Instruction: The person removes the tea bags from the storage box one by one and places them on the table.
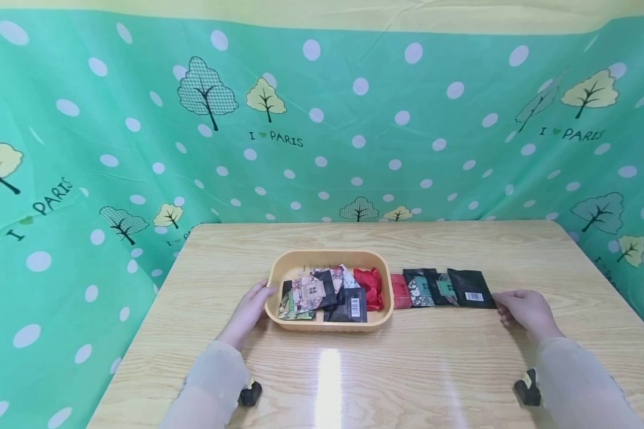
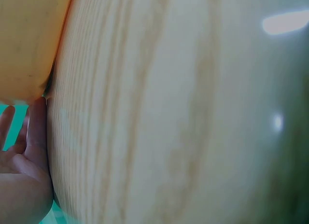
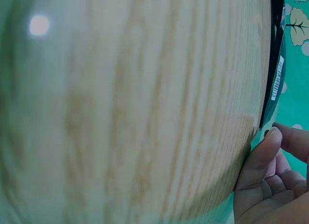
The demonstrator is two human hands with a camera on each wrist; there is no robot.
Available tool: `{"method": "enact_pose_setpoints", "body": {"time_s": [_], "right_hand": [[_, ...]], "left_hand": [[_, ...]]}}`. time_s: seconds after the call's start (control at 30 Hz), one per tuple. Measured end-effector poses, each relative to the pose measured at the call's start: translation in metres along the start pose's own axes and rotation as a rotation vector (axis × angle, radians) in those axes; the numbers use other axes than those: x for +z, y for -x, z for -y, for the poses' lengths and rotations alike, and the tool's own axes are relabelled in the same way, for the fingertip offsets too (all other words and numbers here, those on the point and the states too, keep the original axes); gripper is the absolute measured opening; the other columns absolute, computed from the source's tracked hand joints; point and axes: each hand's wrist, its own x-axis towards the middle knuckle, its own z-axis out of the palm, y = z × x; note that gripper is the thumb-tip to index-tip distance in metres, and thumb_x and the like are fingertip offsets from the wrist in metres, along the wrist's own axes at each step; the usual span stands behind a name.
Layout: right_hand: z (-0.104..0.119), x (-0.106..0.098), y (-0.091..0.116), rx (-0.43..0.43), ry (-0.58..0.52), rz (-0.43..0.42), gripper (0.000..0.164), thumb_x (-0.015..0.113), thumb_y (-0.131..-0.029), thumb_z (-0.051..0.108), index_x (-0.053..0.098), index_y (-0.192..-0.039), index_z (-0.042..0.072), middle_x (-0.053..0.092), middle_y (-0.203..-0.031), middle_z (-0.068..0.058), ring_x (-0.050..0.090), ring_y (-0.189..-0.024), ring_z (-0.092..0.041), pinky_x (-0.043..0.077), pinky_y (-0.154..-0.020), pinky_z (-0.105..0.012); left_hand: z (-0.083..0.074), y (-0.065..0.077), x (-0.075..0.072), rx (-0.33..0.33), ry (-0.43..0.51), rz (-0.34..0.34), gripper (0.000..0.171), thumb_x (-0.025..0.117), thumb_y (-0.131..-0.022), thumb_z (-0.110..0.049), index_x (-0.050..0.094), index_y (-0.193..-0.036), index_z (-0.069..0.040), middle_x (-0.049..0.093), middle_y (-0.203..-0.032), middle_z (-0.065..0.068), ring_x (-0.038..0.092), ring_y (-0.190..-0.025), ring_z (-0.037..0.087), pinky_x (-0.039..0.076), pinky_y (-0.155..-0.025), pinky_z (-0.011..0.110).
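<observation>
A tan plastic tray (image 1: 330,326) holds a pile of small flat sachets (image 1: 307,290), some black, some patterned, and a red crinkled packet (image 1: 369,288). My left hand (image 1: 249,311) rests against the tray's left side, its fingers fairly straight; the left wrist view shows the fingertips (image 2: 37,108) touching the tray wall. To the tray's right lies an overlapping row of sachets on the table. At its right end is a black sachet (image 1: 469,288) with a white barcode label. My right hand (image 1: 527,311) pinches the lower right corner of that sachet between thumb and index finger.
In the row lie a red sachet (image 1: 401,291), a black one with a floral patch (image 1: 421,288) and a black-and-teal one (image 1: 444,289). The wood-grain table (image 1: 397,381) ends at a green dotted curtain (image 1: 354,119). Small black objects sit beneath both wrists.
</observation>
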Motion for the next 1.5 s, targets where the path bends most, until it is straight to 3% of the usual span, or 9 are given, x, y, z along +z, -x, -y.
{"method": "enact_pose_setpoints", "body": {"time_s": [0.53,0.87,1.23,1.5], "right_hand": [[0.003,-0.001,0.003,0.012,-0.014,0.002,0.051,0.049,-0.1,0.027,0.049,-0.13,-0.014,0.06,-0.08,0.0,0.059,-0.065,-0.01,0.056,-0.057,-0.023],[0.021,-0.003,0.006,-0.078,0.066,0.035,0.057,0.047,-0.101,0.033,0.05,-0.129,-0.016,0.06,-0.083,0.0,0.058,-0.069,-0.007,0.057,-0.062,-0.022],[0.047,0.019,0.02,-0.17,0.046,0.072,0.045,0.052,-0.101,0.033,0.059,-0.111,-0.011,0.059,-0.076,0.002,0.057,-0.066,-0.007,0.058,-0.062,-0.025],[0.068,0.039,0.03,-0.22,0.023,0.097,0.049,0.055,-0.1,0.032,0.056,-0.123,-0.011,0.061,-0.079,0.002,0.056,-0.067,-0.008,0.057,-0.062,-0.026]], "left_hand": [[-0.001,0.003,0.0,0.003,-0.008,0.01,0.074,0.05,-0.097,-0.047,0.026,-0.157,-0.011,0.038,-0.156,0.02,0.043,-0.14,0.037,0.023,-0.123,0.051],[-0.003,0.003,-0.001,0.003,-0.004,0.016,0.076,0.05,-0.097,-0.048,0.023,-0.158,-0.011,0.039,-0.155,0.02,0.046,-0.138,0.037,0.023,-0.123,0.052],[-0.001,0.002,0.0,0.006,-0.003,0.006,0.074,0.05,-0.097,-0.046,0.026,-0.157,-0.01,0.041,-0.154,0.021,0.047,-0.137,0.036,0.027,-0.122,0.05],[0.0,0.001,0.0,0.01,0.001,0.004,0.072,0.05,-0.097,-0.045,0.027,-0.156,-0.01,0.041,-0.154,0.021,0.046,-0.138,0.036,0.026,-0.122,0.05]]}}
